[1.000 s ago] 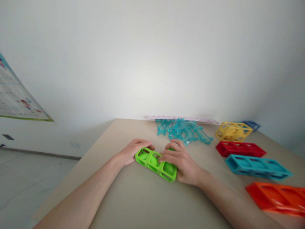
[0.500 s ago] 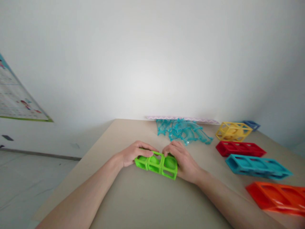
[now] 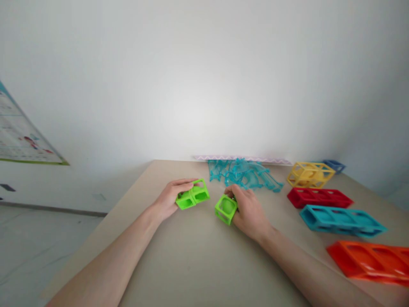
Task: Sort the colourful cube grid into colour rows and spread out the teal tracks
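Observation:
My left hand point(image 3: 171, 197) is closed on a bright green two-cube frame piece point(image 3: 192, 197), held just above the beige table point(image 3: 191, 260). A single green cube frame point(image 3: 226, 209) is gripped in my right hand point(image 3: 247, 211), a short gap to the right of the two-cube piece. The two green pieces are apart and do not touch. Both forearms reach in from the bottom of the view.
A heap of clear teal curved pieces point(image 3: 244, 175) lies by the wall behind my hands. At the right are a yellow cube frame point(image 3: 309, 175), a red frame bar point(image 3: 319, 198), a teal bar point(image 3: 341, 219), an orange bar point(image 3: 370, 262) and a blue piece point(image 3: 334, 165).
The green three-cube bar has come apart: my left hand drew two cubes up and left, my right hand holds the single cube to the right.

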Demonstrator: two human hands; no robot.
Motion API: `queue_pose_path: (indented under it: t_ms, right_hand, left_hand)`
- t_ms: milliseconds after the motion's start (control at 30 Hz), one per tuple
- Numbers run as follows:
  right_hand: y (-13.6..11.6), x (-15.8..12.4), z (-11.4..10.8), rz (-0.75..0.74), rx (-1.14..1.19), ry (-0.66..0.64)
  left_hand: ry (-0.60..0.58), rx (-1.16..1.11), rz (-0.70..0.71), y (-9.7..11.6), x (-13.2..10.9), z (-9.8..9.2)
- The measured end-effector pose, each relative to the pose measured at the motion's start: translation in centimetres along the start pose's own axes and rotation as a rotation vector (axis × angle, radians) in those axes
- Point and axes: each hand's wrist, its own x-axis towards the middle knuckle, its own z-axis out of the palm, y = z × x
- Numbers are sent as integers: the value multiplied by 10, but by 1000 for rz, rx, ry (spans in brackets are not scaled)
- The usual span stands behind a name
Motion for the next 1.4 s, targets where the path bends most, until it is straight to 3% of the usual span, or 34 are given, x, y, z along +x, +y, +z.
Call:
queue_pose_path:
  t_ms: [67, 167, 367, 567, 800, 1033, 1233, 1400]
  right_hand:
    - [0, 0, -1, 18, -30, -13]
    - [-2, 1, -1, 32, -90, -26]
    - [-1, 2, -1, 110, -166, 27]
    - [-6, 4, -1, 179, -182, 77]
    - [-18, 1, -1, 65, -133, 10]
    - [-16, -2, -7, -112, -6, -47]
    - [-16, -2, -4, -75, -13, -26]
    - [-6, -1, 5, 125, -50, 162]
  left_hand:
    - [79, -67, 28, -1, 4, 0]
    - [85, -77, -17, -6, 8, 2]
    - [-146, 58, -105, -21, -3, 16]
    - [-348, 62, -212, -22, -20, 29]
    - [-228, 34, -180, -24, -17, 34]
    - [-68, -49, -46, -19, -9, 23]
    - [-112, -48, -45, -12, -11, 22]
    - [-263, 55, -72, -12, -15, 23]
